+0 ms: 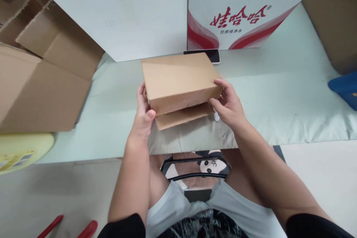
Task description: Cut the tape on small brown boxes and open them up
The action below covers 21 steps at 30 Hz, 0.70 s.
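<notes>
Between my two hands is a small brown cardboard box (178, 76), tilted, with a loose flap (184, 116) hanging out on the side nearest me. My left hand (143, 115) grips its left end, thumb at the lower front corner and fingers behind the side. On the right end, my right hand (228, 102) has its fingers on the upper edge and its thumb near the flap's corner. A small whitish piece (216, 115) shows under the right thumb; I cannot make out what it is. The box's inside is hidden.
Behind the box a phone (213, 55) lies on the pale green cloth (267, 93). White cartons (125, 18) stand at the back, one with red lettering (240, 18). Open cardboard boxes (50, 81) and a yellow container (25, 148) are left; a blue object (346, 87) is right.
</notes>
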Tool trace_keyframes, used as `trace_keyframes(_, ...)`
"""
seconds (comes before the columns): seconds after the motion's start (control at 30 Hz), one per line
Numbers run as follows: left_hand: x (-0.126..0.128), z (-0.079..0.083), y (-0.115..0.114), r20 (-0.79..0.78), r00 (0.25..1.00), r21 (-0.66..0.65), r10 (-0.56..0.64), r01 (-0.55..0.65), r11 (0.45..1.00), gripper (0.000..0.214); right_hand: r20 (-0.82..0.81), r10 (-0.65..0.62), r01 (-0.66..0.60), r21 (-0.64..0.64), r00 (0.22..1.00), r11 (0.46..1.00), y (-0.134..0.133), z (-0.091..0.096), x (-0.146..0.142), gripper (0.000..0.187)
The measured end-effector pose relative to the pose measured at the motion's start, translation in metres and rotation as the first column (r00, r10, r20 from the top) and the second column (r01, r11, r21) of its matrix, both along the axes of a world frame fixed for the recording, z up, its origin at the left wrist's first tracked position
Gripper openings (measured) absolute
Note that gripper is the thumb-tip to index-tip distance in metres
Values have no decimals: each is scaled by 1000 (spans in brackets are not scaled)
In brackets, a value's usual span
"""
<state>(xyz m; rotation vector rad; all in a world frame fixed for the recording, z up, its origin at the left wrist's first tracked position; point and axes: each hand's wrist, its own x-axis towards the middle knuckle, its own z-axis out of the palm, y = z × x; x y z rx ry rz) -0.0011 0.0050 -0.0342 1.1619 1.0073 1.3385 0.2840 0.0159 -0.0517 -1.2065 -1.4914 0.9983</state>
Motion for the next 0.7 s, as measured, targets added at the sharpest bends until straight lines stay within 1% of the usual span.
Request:
trace_keyframes(0.07,0,-4,0,-45,998,-1,34,-34,999,106,-3,-2,2,0,1000,1000,-1,1,0,54)
trace_keyframes(0.1,-1,-5,1,-62,996,-6,71,-71,997,105,-11,24,-24,1,1000,1000,-1,2,1,54)
trace_keyframes(0.2,-2,-7,1,-41,983,-51,176,-178,983,98,-49,216,-216,-3,975,976,-3,8,4,66)
trace_keyframes(0.27,-3,-6,1,5,977,-78,213,-212,974,95,-43,328,-329,-4,944,944,-3,12,4,76)
trace_keyframes(0.3,-3,-5,0,20,975,-81,219,-217,973,94,-23,357,-357,0,934,934,-4,12,4,80)
trace_keyframes(0.4,-2,-2,-1,11,978,-72,207,-205,976,92,64,339,-342,33,939,939,-3,12,1,83)
trace_keyframes(0.57,2,-1,-1,-6,979,-64,202,-202,977,95,142,220,-232,76,965,970,-3,8,-2,74)
trace_keyframes(0.63,2,-2,0,-3,979,-67,202,-202,977,96,166,205,-220,79,965,972,-3,7,-1,78)
trace_keyframes(0.7,2,-3,0,2,978,-69,209,-209,976,95,190,233,-251,79,954,965,-4,6,0,87)
